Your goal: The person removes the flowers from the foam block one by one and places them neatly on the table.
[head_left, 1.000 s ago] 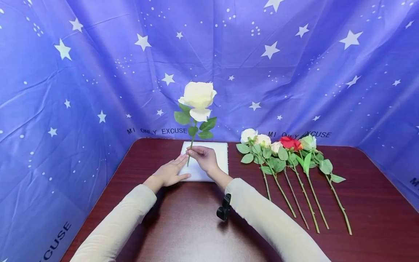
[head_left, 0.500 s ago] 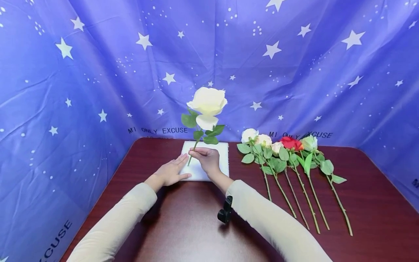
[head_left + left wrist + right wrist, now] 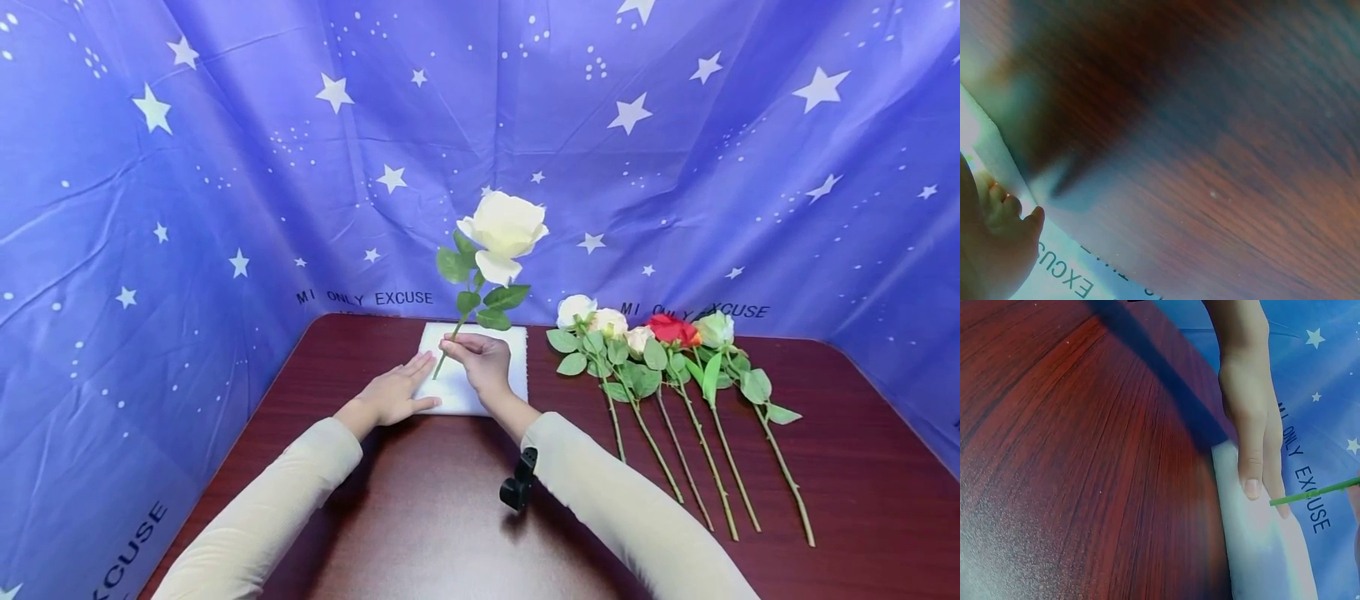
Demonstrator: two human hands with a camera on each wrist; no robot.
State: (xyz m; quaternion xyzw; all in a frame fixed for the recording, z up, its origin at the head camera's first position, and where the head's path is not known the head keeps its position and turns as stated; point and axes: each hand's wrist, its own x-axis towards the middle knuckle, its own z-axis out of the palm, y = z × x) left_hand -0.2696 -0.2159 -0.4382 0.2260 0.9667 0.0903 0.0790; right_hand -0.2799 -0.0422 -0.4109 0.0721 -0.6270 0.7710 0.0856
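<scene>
A white rose [image 3: 506, 229] leans to the right above a white foam block [image 3: 516, 354]. My right hand [image 3: 486, 365] pinches its green stem between thumb and fingers, low down. In the right wrist view the stem [image 3: 1313, 494] meets the top of the block at its lower end; whether it has sunk in I cannot tell. My left hand [image 3: 390, 394] lies flat on the left part of the block, fingers straight and thumb spread along the near side. The left wrist view catches only part of the left hand [image 3: 1004, 244] at its edge.
To the right on the dark wooden table [image 3: 450, 517] lie several more flowers, among them a white rose [image 3: 576, 311] and a red one [image 3: 672, 328], stems toward the near side. A blue star-patterned curtain [image 3: 465, 100] hangs behind and at both sides.
The rose's head has swung to the right, so its stem now tilts more. My right hand has shifted slightly right with it. The left hand stays on the foam block.
</scene>
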